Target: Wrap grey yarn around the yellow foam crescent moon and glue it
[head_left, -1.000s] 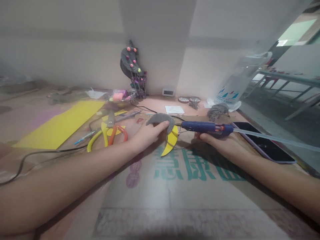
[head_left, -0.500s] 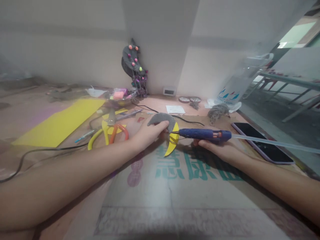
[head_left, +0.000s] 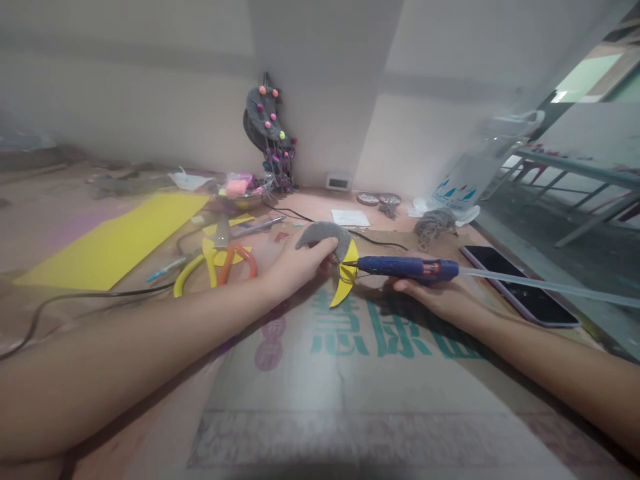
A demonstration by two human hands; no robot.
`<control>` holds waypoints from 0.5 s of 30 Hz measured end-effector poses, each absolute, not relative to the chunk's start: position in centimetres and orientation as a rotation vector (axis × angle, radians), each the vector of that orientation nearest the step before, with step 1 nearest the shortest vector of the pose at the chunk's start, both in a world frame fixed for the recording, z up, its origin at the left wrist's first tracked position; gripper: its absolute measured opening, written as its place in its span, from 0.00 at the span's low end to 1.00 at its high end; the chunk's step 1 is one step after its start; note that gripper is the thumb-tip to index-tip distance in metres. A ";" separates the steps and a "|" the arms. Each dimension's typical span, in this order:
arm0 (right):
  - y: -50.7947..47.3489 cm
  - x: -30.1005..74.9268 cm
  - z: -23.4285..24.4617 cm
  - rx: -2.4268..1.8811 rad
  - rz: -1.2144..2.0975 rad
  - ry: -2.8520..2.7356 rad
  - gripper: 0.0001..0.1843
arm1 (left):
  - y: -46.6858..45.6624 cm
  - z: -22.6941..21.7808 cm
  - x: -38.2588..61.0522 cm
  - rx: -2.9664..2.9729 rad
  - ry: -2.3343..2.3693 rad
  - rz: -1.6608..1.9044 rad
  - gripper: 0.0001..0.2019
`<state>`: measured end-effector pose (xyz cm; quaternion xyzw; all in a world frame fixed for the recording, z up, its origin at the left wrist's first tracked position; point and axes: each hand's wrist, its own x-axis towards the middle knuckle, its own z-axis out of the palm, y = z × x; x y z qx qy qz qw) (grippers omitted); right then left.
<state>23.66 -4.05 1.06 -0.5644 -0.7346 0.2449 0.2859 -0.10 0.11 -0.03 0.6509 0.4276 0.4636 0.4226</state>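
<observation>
My left hand [head_left: 313,260] pinches a crescent [head_left: 325,233] wrapped in grey yarn, its thumb lying across the wrapped part. The crescent's lower end is bare yellow [head_left: 346,288], with a loose turn of yarn around it. My right hand [head_left: 425,292] is closed around a blue glue gun [head_left: 395,267], partly hidden beneath it. The gun lies level, its metal tip touching or very near the yellow part where the yarn ends. A long clear glue stick [head_left: 540,281] sticks out of its back toward the right.
Orange-and-yellow-handled scissors [head_left: 215,263] and a yellow sheet [head_left: 125,240] lie left. A phone [head_left: 520,283] and grey yarn [head_left: 434,227] are at right, near a water bottle [head_left: 463,167]. A finished-looking grey crescent with pompoms [head_left: 265,120] hangs behind. Printed cardboard [head_left: 300,400] covers the table.
Hardly anything differs. Both hands keep their holds, and the glue gun's tip stays at the yellow part of the crescent; the view has shifted slightly.
</observation>
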 end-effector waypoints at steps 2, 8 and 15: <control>-4.0 23.6 1.1 -1.515 0.625 -1.965 0.14 | 0.1 0.0 -0.1 1.648 1.070 1.157 0.10; -3.8 23.6 1.0 -1.509 0.541 -2.047 0.15 | 0.0 -0.1 0.1 1.564 1.093 1.142 0.10; -3.7 23.9 0.1 -1.515 0.473 -2.026 0.18 | 0.1 -0.5 0.3 1.472 1.030 1.197 0.10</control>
